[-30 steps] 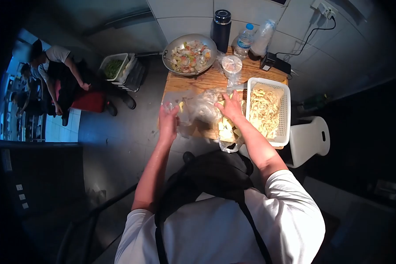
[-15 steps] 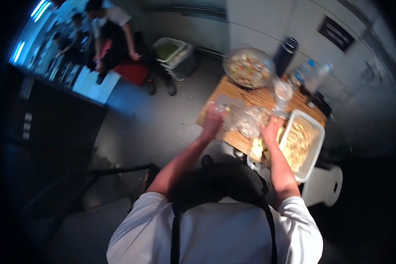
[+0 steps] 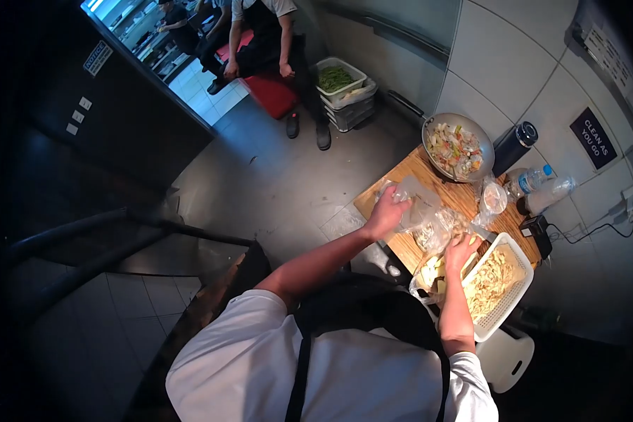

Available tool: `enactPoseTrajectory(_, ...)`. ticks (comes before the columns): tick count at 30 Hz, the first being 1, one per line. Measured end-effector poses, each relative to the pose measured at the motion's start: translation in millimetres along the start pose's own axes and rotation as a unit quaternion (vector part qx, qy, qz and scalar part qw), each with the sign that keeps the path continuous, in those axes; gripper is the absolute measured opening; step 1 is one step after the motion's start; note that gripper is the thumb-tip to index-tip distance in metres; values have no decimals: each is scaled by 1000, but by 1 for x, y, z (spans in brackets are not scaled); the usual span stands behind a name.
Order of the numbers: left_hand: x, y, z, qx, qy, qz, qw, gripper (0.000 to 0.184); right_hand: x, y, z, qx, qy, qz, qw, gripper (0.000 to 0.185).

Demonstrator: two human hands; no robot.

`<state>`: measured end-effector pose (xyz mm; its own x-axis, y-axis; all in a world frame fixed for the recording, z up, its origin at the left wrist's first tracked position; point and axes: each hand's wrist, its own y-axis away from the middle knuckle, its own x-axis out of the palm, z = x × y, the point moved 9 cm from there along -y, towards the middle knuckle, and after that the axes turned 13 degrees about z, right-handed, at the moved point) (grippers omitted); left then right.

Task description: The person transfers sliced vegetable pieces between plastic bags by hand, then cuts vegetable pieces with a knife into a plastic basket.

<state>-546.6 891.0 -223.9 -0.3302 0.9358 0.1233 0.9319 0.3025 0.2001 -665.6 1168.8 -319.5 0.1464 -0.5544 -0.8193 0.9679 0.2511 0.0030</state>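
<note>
My left hand (image 3: 389, 213) is closed on the edge of a clear plastic bag (image 3: 419, 202), above the left part of the wooden table (image 3: 401, 172). Beside it lies another clear bag (image 3: 436, 231) with pale pieces inside. My right hand (image 3: 462, 253) is between that bag and a white perforated basket (image 3: 519, 285) of pale yellow strips (image 3: 494, 281). Its fingers are bent together; what they hold, if anything, I cannot make out. Under my right wrist is an open bag of yellowish chunks (image 3: 432, 271), partly hidden by the arm.
A pan (image 3: 485, 137) of chopped mixed food stands at the table's back, near a dark flask (image 3: 516, 148), a water bottle (image 3: 531, 181) and a small wrapped tub (image 3: 494, 198). A white stool (image 3: 503, 359) is below the basket. Across the floor, a person (image 3: 267, 42) sits near stacked crates (image 3: 350, 105).
The head view has turned, so the table sits lower and further right. My left hand has moved closer to the bag of pale pieces. The right hand remains beside the basket.
</note>
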Motion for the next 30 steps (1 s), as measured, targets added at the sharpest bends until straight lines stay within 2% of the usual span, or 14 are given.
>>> enactPoseTrajectory(3, -2, -3, 17, -13, 42, -1, 999, 52, 1, 3, -5, -21, -5, -45, 999, 37)
enactPoseTrajectory(9, 5, -3, 16, -8, 49, 9, 999, 50, -1, 2, 12, 9, 63, 13, 998, 47)
enactPoseTrajectory(15, 9, -1, 5, -3, 34, 20, 999, 50, 2, -4, 5, 1, 6, 20, 1000, 50)
enactPoseTrajectory(24, 6, 2, 4, -8, 1, -14, 1000, 51, 3, -17, -12, -19, 18, 32, 999, 49)
enactPoseTrajectory(27, 6, 3, 4, -13, 2, -18, 1000, 51, -2, -16, -23, 42, -26, 48, 998, 50)
enactPoseTrajectory(30, 9, 3, 1, -5, 21, -14, 1000, 50, -5, -12, -17, -15, 35, 4, 999, 52)
